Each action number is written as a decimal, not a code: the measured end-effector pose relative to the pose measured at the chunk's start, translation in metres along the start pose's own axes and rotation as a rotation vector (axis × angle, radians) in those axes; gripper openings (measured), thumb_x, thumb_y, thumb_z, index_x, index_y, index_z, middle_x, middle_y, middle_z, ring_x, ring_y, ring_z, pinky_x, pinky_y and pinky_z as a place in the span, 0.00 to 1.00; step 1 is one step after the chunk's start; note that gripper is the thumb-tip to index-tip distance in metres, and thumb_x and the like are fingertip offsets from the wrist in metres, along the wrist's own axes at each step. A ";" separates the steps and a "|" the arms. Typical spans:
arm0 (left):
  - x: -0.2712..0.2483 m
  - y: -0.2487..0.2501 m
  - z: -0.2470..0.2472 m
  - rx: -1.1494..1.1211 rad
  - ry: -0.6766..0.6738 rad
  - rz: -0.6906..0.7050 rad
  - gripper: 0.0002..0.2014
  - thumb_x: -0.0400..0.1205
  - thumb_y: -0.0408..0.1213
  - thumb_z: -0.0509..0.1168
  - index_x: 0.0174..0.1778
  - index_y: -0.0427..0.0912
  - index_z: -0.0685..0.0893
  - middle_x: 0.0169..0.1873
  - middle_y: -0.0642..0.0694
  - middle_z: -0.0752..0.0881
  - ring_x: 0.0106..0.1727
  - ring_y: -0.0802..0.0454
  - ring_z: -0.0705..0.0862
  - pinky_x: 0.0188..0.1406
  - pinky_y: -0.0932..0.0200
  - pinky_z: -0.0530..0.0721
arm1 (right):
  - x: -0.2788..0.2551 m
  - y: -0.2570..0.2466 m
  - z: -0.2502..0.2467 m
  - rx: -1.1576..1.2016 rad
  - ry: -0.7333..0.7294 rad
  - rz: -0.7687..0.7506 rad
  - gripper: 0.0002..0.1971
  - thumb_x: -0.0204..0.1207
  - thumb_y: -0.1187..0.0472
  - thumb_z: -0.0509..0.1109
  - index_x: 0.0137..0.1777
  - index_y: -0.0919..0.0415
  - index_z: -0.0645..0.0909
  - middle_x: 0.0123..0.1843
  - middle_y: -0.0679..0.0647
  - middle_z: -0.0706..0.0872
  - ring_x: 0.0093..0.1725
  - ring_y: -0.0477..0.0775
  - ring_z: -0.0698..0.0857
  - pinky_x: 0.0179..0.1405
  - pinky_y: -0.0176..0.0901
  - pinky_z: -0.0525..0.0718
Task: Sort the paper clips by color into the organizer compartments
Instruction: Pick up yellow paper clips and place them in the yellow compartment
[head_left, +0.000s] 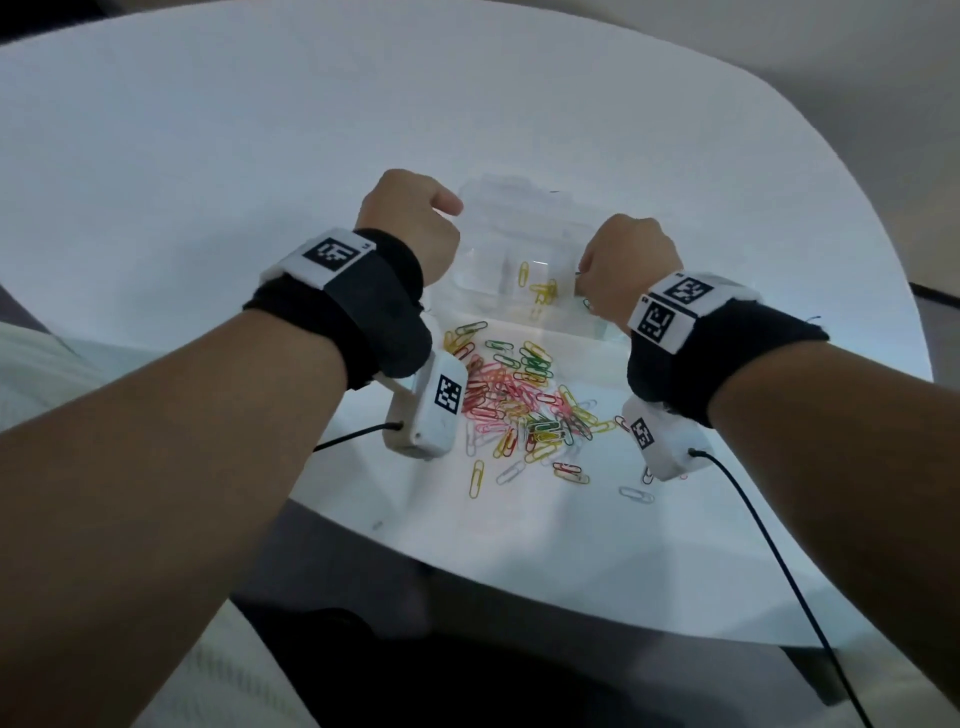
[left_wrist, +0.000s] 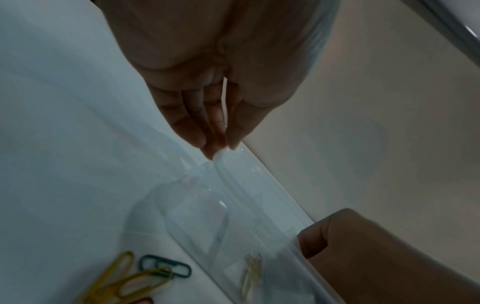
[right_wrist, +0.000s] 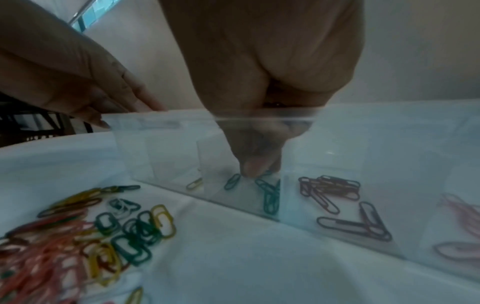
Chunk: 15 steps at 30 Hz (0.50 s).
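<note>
Clear plastic formed the organizer (head_left: 524, 244) on the white table (head_left: 208, 156), just beyond the loose pile of paper clips (head_left: 519, 405). Your left hand (head_left: 410, 223) pinched the organizer's far left rim. Your right hand (head_left: 626, 265) reached down into a compartment, fingertips (right_wrist: 253, 167) pinched on a green clip (right_wrist: 267, 174) among other green ones; dark red clips (right_wrist: 330, 189) lay in the next compartment.

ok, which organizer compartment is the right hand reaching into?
The green-clip compartment: right hand fingertips sit among green clips, between the yellow-clip compartment and the dark red one.
</note>
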<state>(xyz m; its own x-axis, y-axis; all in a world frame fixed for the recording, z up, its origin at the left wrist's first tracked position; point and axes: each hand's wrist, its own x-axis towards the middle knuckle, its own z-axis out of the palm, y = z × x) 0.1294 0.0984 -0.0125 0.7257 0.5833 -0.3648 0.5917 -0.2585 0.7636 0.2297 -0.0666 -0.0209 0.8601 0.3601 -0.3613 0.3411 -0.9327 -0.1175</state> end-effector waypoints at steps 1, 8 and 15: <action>0.001 0.000 0.000 -0.012 -0.002 -0.007 0.15 0.76 0.29 0.64 0.54 0.48 0.87 0.50 0.40 0.88 0.52 0.45 0.88 0.59 0.52 0.86 | 0.000 0.000 0.001 -0.016 0.010 -0.001 0.08 0.75 0.64 0.74 0.53 0.64 0.85 0.51 0.61 0.87 0.47 0.62 0.88 0.46 0.48 0.88; 0.003 -0.001 0.002 -0.035 0.007 -0.021 0.16 0.76 0.29 0.64 0.57 0.47 0.86 0.52 0.40 0.88 0.53 0.45 0.88 0.59 0.54 0.85 | -0.002 0.000 0.003 -0.026 0.027 0.032 0.08 0.74 0.67 0.72 0.52 0.62 0.86 0.51 0.61 0.86 0.47 0.64 0.87 0.46 0.49 0.88; 0.001 0.002 0.001 -0.033 0.012 -0.024 0.15 0.77 0.29 0.63 0.57 0.47 0.86 0.52 0.40 0.88 0.54 0.46 0.87 0.51 0.60 0.82 | -0.008 0.000 -0.002 0.065 -0.011 0.045 0.13 0.70 0.71 0.69 0.32 0.52 0.84 0.44 0.57 0.89 0.40 0.60 0.86 0.36 0.41 0.81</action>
<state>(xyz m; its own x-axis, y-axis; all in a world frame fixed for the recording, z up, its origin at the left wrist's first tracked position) 0.1312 0.0977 -0.0117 0.7071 0.5985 -0.3765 0.5966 -0.2193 0.7720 0.2238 -0.0690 -0.0159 0.8699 0.3176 -0.3774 0.2766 -0.9476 -0.1601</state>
